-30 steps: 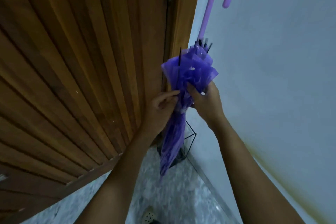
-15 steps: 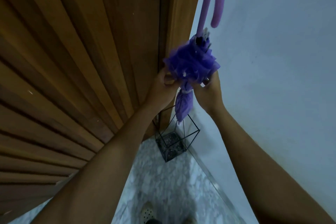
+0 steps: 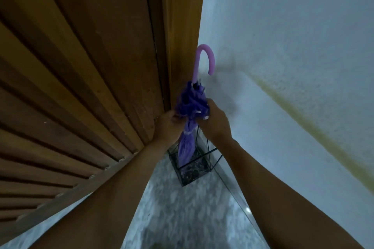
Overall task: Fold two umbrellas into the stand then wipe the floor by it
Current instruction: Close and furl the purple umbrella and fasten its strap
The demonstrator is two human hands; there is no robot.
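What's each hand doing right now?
Left hand: gripping the purple umbrella at its bunched canopy.
Right hand: gripping the same umbrella, opposite side.

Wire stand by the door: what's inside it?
The purple umbrella reaches down inside the black wire stand; nothing else shows in it. Whether its tip touches the bottom is unclear. The left hand and right hand cover its middle.

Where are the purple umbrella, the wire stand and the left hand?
purple umbrella (image 3: pixel 188 101): head view, on the bunched canopy.
wire stand (image 3: pixel 196 170): head view, on its dark base.
left hand (image 3: pixel 167 125): head view, on the back of the hand.
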